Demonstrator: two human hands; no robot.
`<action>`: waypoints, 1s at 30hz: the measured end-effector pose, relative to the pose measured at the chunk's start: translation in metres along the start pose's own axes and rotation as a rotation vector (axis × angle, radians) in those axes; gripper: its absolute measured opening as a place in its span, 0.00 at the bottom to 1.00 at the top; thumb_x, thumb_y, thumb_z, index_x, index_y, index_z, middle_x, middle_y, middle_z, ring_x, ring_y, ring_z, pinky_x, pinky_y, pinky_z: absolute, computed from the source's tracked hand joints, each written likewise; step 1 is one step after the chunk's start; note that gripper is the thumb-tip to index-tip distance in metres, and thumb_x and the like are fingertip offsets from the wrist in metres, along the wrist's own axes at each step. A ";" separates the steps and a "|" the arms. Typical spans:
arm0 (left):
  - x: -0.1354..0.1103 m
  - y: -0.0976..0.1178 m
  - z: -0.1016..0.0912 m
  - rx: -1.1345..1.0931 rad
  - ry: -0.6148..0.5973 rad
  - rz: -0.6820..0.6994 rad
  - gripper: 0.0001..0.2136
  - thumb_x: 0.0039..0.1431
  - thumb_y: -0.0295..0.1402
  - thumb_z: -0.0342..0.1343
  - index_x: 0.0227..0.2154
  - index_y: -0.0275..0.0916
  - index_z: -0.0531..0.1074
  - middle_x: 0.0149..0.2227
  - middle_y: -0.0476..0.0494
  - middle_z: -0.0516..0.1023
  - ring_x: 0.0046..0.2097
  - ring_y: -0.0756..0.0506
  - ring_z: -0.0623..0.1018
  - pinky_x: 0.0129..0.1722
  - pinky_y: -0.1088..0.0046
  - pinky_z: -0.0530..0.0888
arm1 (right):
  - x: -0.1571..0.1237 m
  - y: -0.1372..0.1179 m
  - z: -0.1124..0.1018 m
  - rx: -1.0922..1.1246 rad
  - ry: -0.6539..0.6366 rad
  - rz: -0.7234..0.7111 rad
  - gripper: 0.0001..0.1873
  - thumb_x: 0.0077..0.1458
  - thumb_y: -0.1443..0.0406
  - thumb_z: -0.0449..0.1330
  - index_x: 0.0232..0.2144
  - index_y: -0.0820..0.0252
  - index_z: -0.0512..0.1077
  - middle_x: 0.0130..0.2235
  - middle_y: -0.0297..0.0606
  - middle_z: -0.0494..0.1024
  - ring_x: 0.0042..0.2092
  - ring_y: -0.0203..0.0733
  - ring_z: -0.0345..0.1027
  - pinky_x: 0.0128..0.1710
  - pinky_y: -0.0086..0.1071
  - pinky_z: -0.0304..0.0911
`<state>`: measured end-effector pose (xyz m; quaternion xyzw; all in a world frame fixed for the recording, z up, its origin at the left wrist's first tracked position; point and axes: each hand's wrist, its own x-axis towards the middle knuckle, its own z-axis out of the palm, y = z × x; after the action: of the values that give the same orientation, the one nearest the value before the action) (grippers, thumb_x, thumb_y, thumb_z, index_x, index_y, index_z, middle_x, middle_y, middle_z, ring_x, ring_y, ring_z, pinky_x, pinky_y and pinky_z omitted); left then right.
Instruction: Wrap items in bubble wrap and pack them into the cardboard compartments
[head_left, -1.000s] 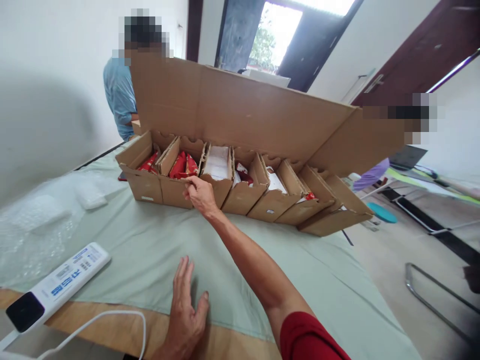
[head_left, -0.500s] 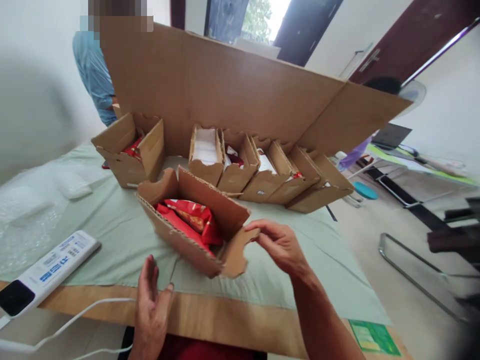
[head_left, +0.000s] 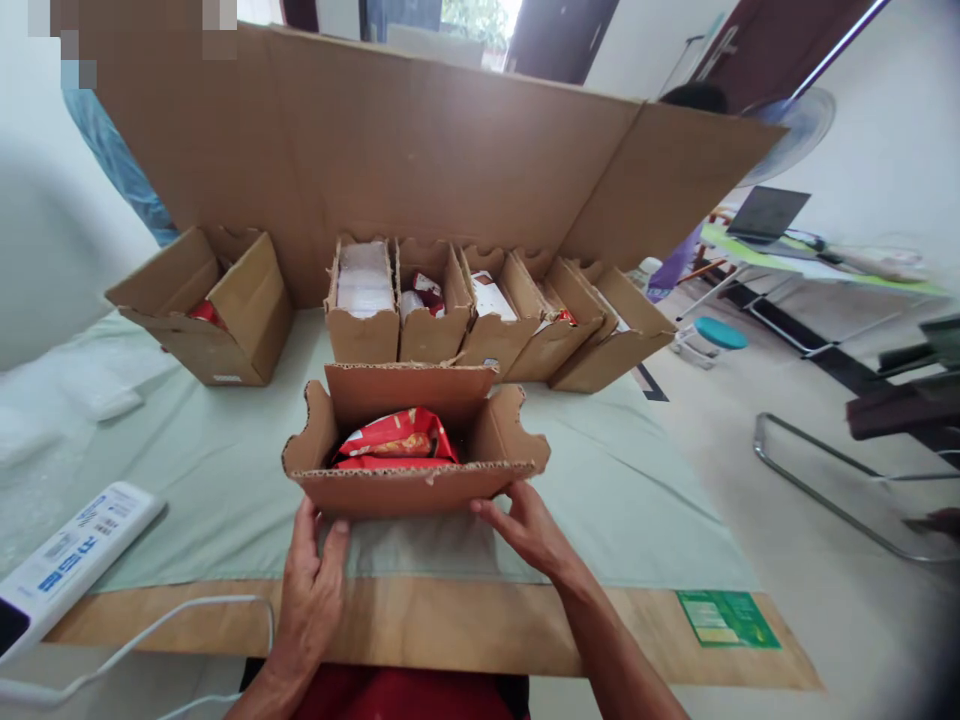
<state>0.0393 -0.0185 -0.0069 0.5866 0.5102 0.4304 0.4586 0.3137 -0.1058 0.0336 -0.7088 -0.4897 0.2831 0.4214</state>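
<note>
The box (head_left: 409, 485) now sits at lower centre, out of the row (head_left: 480, 335), squared to us; our left hand (head_left: 311, 588) and right hand (head_left: 529, 530) touch its front, each grip apart

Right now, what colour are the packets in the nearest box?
Mostly red packets, seen best in the head view.

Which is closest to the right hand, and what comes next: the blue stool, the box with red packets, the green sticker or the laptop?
1. Box with red packets: the right hand touches its front.
2. Green sticker: on the table, to the right.
3. Blue stool: on the floor, beyond the table's right side.
4. Laptop: far back on the right.
</note>
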 end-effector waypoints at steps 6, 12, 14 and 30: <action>0.085 0.026 0.017 0.101 0.066 0.075 0.20 0.66 0.40 0.49 0.57 0.38 0.69 0.52 0.39 0.77 0.55 0.40 0.75 0.60 0.59 0.70 | 0.070 -0.009 0.028 -0.008 0.086 -0.061 0.20 0.55 0.56 0.63 0.47 0.60 0.73 0.44 0.44 0.82 0.35 0.44 0.74 0.37 0.38 0.72; 0.133 0.019 0.031 0.099 -0.023 0.085 0.26 0.63 0.36 0.51 0.63 0.36 0.64 0.56 0.34 0.76 0.60 0.38 0.75 0.64 0.54 0.68 | 0.097 0.007 0.041 -0.046 0.220 -0.011 0.26 0.55 0.59 0.57 0.54 0.64 0.71 0.49 0.51 0.81 0.40 0.48 0.76 0.44 0.44 0.73; 0.123 0.009 0.026 0.123 -0.028 0.070 0.29 0.63 0.38 0.53 0.66 0.35 0.61 0.62 0.31 0.72 0.64 0.36 0.72 0.65 0.51 0.66 | 0.083 0.015 0.040 -0.091 0.203 -0.006 0.25 0.56 0.59 0.57 0.53 0.63 0.73 0.49 0.51 0.82 0.44 0.50 0.77 0.46 0.46 0.73; 0.022 -0.017 -0.019 0.625 -0.285 0.420 0.29 0.59 0.31 0.58 0.64 0.38 0.66 0.67 0.35 0.68 0.70 0.33 0.62 0.71 0.46 0.57 | 0.099 -0.106 0.180 -0.245 -0.278 -0.685 0.12 0.66 0.68 0.55 0.42 0.55 0.79 0.42 0.40 0.85 0.45 0.44 0.79 0.50 0.38 0.72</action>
<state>0.0197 0.0062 -0.0187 0.8432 0.4166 0.2534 0.2265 0.1549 0.0621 0.0408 -0.5042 -0.7806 0.1589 0.3333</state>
